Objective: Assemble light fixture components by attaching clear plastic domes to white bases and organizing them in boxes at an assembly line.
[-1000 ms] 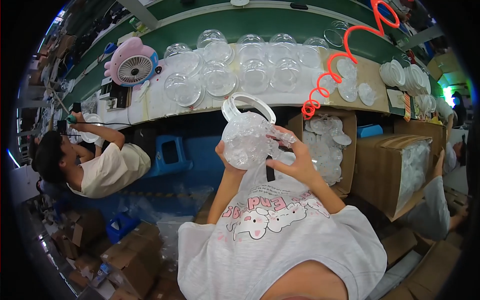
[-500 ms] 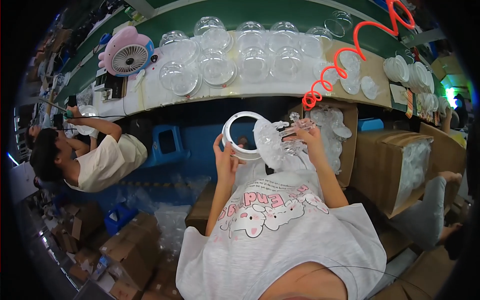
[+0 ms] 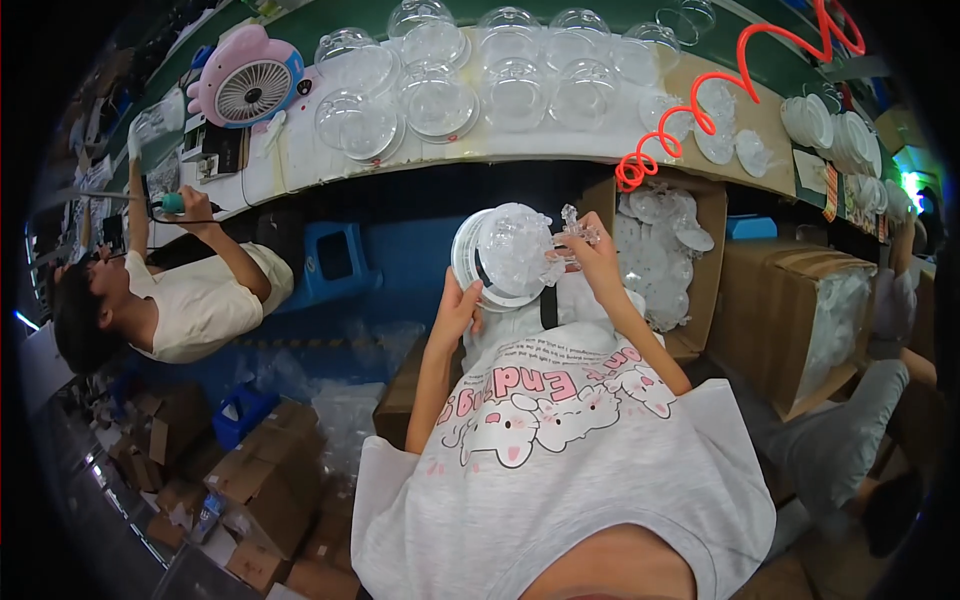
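Observation:
A white ring-shaped base (image 3: 466, 255) is gripped at its lower left rim by my left hand (image 3: 459, 308), thumb on top. Over the ring's opening lies a clear, crinkled plastic disc (image 3: 512, 245), covering most of it; a dark gap shows at the left. Clear branching plastic pieces (image 3: 571, 222) stand out from the disc's right side. My right hand (image 3: 597, 258) has its fingers closed around these pieces; the exact grip point is partly hidden.
Clear domes (image 3: 515, 92) on white bases stand in rows on the bench (image 3: 400, 160), beside a pink fan (image 3: 250, 85). A red coiled hose (image 3: 655, 145) hangs at right. An open carton (image 3: 705, 290) holds more clear discs. A co-worker (image 3: 200, 310) sits at left with a green-handled tool.
The clear disc has moved left and now lies over the white ring, whose opening showed before. My right hand came left with it. The co-worker's arm has reached up toward the bench.

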The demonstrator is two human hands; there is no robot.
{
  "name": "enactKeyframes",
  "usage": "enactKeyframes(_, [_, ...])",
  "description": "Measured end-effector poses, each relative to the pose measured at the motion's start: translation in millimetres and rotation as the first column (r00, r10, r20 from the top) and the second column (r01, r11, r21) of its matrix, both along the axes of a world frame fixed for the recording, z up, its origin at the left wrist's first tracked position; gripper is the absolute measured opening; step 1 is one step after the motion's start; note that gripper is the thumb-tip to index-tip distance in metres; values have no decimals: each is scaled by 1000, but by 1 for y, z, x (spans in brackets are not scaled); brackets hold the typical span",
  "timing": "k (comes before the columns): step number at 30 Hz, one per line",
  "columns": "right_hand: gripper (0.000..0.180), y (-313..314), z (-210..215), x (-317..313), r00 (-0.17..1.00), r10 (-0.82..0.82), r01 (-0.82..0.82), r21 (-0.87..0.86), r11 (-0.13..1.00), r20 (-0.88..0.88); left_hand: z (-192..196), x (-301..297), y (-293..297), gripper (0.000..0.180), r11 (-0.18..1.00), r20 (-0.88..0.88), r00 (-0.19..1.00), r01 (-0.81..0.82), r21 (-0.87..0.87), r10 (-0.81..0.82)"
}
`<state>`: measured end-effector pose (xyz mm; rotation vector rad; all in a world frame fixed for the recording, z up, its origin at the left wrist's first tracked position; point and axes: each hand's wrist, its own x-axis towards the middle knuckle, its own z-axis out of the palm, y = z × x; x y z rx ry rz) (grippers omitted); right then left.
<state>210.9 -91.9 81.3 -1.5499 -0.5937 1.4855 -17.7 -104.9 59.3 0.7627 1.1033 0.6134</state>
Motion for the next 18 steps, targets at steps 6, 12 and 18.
enactKeyframes(6, [15,-8,10,-4,1000,-26,26,27,999,16,-10,-2,-4,17,998,62,998,16,53,-20])
enactKeyframes(12, [12,-18,14,-1,989,44,-69,181,981,139,-10,0,3,27,998,44,999,24,52,-27])
enactKeyframes(18, [11,-28,11,-3,991,34,-57,187,981,126,-15,12,8,26,987,100,983,-156,43,151])
